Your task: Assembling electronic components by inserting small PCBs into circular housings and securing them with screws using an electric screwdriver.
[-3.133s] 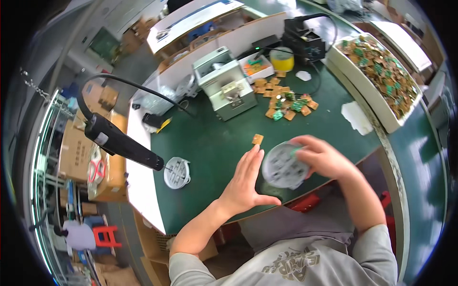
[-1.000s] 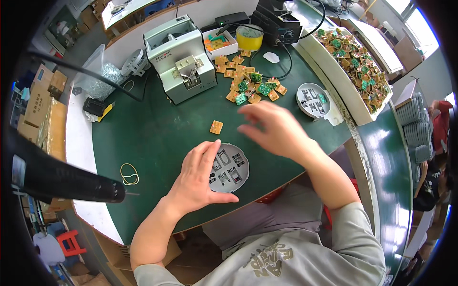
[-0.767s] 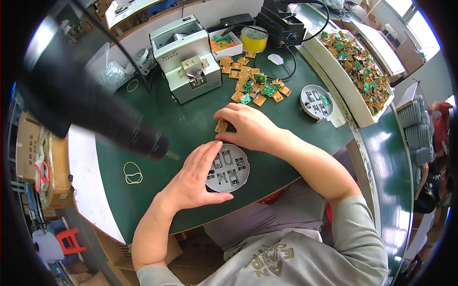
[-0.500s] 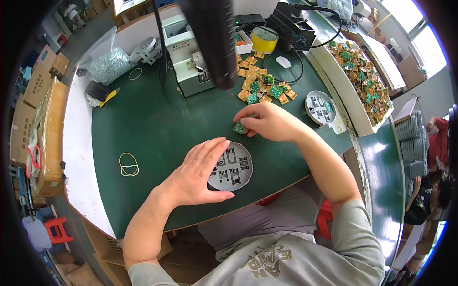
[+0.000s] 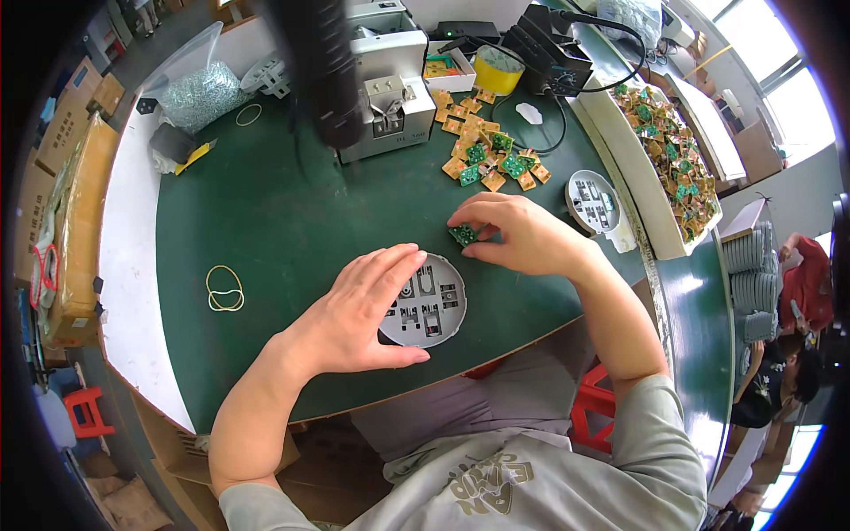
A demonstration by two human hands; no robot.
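My left hand [image 5: 361, 311] curves round the left side of a round grey fixture [image 5: 447, 317], fingers at its far rim and thumb at its near rim. Slots and small recesses cover the fixture's face; my palm hides its left part. Beyond it, the fingertips of my right hand [image 5: 513, 232] pinch a small green circuit board [image 5: 461, 234] just above the green tabletop. A pile of small tan and green circuit boards [image 5: 482, 146] lies farther off. A second round grey fixture [image 5: 591, 202] sits to the right, with a little green in its slots.
A grey bench machine [image 5: 385, 97] stands at the back, partly behind a dark blurred tube [image 5: 310, 71]. A long white tray [image 5: 611, 137] heaped with boards lines the right side. Rubber bands [image 5: 225, 289], a yellow tape roll [image 5: 498, 71] and a bag of metal parts [image 5: 202, 96] lie around.
My right hand has shifted slightly to the right with the green board, which is now turned flatter. My left hand stays at the fixture. The whole view has swung slightly.
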